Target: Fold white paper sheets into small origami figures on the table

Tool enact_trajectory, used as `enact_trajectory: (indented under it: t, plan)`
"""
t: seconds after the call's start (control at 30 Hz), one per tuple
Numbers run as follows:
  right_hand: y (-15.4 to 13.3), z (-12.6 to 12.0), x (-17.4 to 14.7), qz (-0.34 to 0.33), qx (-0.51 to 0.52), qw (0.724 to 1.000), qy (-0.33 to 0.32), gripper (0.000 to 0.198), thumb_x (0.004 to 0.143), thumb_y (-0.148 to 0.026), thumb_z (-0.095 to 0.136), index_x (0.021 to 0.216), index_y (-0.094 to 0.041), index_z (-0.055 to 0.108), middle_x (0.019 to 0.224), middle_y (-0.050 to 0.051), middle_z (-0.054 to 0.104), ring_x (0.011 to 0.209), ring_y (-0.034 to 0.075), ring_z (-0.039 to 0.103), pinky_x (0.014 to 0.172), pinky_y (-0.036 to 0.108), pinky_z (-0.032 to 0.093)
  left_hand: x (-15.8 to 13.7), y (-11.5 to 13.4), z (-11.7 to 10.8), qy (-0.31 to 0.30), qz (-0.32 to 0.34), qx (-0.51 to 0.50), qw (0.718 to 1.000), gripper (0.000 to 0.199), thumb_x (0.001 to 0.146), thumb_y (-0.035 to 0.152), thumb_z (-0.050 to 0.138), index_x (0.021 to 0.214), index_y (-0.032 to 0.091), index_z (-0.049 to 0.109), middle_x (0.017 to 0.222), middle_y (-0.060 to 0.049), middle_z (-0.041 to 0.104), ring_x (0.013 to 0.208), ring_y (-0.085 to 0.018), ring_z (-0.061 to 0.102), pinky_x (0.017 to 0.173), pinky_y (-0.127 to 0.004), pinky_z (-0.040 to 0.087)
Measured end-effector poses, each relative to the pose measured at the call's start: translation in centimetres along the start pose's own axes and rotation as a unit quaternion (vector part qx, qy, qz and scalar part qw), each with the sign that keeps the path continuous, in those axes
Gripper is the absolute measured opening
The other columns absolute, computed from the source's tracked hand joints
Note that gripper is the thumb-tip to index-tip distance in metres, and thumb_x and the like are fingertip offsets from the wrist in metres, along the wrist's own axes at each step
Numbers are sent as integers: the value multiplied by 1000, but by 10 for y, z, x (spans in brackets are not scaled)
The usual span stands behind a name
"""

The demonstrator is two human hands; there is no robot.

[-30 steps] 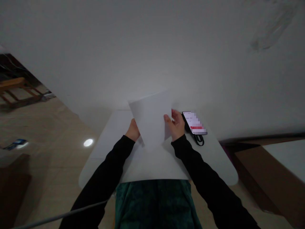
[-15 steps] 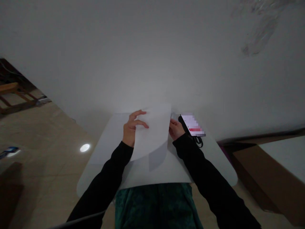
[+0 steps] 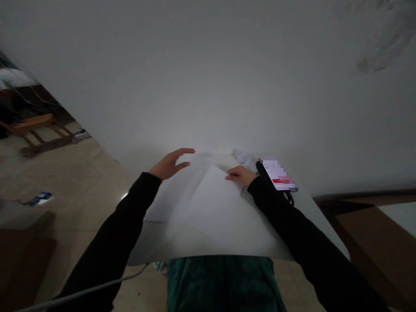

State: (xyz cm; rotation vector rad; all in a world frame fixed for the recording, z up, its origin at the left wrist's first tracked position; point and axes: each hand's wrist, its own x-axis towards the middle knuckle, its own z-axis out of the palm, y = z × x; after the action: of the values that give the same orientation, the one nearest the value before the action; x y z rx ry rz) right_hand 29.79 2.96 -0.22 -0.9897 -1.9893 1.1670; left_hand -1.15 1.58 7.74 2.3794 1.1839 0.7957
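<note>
My right hand [image 3: 241,175] pinches a sheet of white paper [image 3: 212,203] near its far right corner, and the sheet slants across the white table. My left hand [image 3: 171,164] hovers above the far left of the table, its fingers stretched out and the thumb apart, holding nothing. Under and beside it lies more white paper [image 3: 159,209]; how many sheets cannot be made out. A crumpled piece of white paper [image 3: 244,158] rests by the wall, just behind my right hand.
A phone with a lit screen [image 3: 274,171] lies right of my right hand, with a black cable [image 3: 289,198] beneath. The wall [image 3: 208,86] closes off the table's far side. A cardboard box [image 3: 373,234] stands at the right, a wooden stool [image 3: 39,123] at far left. A grey cable [image 3: 97,287] crosses lower left.
The raised sheet has come down and turned slantwise in my right hand. My left hand has left the sheet and moved left. The view has shifted, and the crumpled paper shows more.
</note>
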Motion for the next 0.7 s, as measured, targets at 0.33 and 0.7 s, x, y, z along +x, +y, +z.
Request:
enact_trajectory:
  t: [0.33,0.7]
  plan:
    - [-19,-15,5,-31,-44,997,-53,31,56,-43,76,42,-21,60,38,-8,49,37,7,41,41,21,27,23,-1,56,-151,41,-167,973,19,76,31,66,90,20,74,85,-8,74,76,-17,68,75,-29,53]
    - [-27,9,3,-66,-67,995,44,14,66,-33,72,59,-21,69,51,-4,62,47,9,52,51,23,37,16,25,95,-56,-84,-308,946,19,68,31,74,81,17,73,71,-6,72,61,-14,65,60,-26,53]
